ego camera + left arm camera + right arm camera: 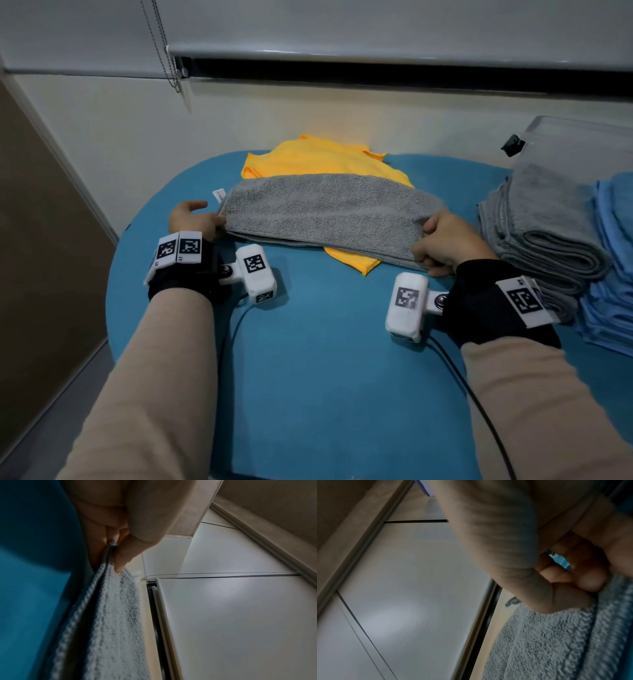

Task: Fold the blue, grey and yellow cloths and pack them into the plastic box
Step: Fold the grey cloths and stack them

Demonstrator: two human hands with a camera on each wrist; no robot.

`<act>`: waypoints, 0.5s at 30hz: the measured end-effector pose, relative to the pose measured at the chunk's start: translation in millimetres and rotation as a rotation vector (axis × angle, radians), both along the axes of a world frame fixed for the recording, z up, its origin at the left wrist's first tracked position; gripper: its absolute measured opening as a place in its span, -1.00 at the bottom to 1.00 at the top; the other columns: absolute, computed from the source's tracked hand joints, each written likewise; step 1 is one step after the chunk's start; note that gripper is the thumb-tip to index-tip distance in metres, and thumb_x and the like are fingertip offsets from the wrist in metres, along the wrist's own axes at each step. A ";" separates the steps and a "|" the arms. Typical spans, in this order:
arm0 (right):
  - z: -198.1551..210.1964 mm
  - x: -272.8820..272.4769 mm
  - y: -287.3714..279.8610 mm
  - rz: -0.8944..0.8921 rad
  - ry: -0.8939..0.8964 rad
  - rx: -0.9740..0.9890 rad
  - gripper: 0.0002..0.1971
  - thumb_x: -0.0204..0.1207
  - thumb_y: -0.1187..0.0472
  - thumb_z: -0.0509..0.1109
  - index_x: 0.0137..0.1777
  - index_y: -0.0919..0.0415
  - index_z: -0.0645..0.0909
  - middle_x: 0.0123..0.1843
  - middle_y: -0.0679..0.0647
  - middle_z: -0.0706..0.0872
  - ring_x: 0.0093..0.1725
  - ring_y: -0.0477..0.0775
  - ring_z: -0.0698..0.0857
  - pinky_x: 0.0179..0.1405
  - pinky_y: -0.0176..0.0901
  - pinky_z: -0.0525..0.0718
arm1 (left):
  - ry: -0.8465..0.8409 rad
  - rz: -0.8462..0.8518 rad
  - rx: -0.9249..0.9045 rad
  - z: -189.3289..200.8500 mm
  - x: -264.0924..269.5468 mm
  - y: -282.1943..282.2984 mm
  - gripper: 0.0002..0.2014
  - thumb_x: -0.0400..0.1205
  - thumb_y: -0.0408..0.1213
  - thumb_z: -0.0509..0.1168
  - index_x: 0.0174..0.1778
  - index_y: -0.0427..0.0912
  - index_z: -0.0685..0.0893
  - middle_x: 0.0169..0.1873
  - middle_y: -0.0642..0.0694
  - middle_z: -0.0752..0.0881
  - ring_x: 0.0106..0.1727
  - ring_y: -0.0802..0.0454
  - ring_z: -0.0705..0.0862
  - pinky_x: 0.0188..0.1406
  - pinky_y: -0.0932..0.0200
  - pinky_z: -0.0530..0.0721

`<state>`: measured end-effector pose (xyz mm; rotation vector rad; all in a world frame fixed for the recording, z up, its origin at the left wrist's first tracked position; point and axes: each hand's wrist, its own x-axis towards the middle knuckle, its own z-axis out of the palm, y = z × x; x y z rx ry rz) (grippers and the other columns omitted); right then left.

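Observation:
A grey cloth (322,212), folded once into a long strip, lies across the blue table (325,359). Under it a yellow cloth (308,159) is spread flat, showing behind and in front of the strip. My left hand (209,221) pinches the strip's left end, the doubled edge (109,555) held between thumb and fingers. At the right end my right hand (428,240) grips the grey cloth (556,635) with curled fingers. A clear plastic box (579,147) stands at the far right.
Stacks of folded grey cloths (544,233) and light blue cloths (613,260) sit at the table's right edge. A white wall and a window blind with a bead chain (164,48) run behind the table. Two cables trail over the near part of the table.

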<state>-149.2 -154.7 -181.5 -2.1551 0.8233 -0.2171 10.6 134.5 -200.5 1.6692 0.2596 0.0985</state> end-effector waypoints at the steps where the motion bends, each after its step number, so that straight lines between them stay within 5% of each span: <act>1: -0.4 0.1 -0.3 0.007 0.000 0.000 -0.65 0.28 0.59 0.37 -0.32 0.17 0.33 -0.44 0.23 0.55 -0.46 0.12 0.54 -0.34 -0.02 0.64 | 0.000 -0.005 0.006 -0.7 0.6 -0.1 -0.57 0.48 -0.57 0.37 0.27 -0.24 0.59 -0.10 -0.31 0.70 -0.16 -0.15 0.68 0.09 -0.10 0.71; 7: 0.1 0.1 -0.9 0.024 0.010 0.007 -0.60 0.27 0.58 0.41 -0.11 0.16 0.35 -0.26 0.26 0.58 -0.41 0.14 0.59 -0.31 0.05 0.70 | 0.014 -0.036 0.051 -0.7 0.2 -1.1 -0.54 0.47 -0.64 0.31 0.28 -0.26 0.60 -0.19 -0.28 0.67 -0.09 -0.15 0.65 0.10 -0.08 0.70; 12: 0.2 -1.7 -3.7 -0.023 -0.029 -0.005 -0.33 0.25 0.44 0.55 0.19 0.09 0.20 -0.07 0.25 0.59 -0.38 0.14 0.59 -0.44 0.02 0.72 | -0.003 -0.055 0.116 2.5 -2.0 -2.4 -0.48 0.44 -0.49 0.44 0.34 -0.23 0.57 0.10 -0.36 0.70 -0.08 -0.11 0.64 -0.05 0.08 0.62; 15: 2.2 -2.2 -3.8 -0.058 -0.121 -0.062 -0.47 0.37 0.31 0.50 0.18 0.03 0.26 -0.08 0.16 0.60 -0.42 0.14 0.60 -0.53 -0.07 0.66 | -0.013 -0.050 0.180 2.8 -0.8 0.5 -0.40 0.42 -0.44 0.50 0.40 -0.22 0.53 0.14 -0.31 0.69 0.09 -0.19 0.69 0.02 0.06 0.63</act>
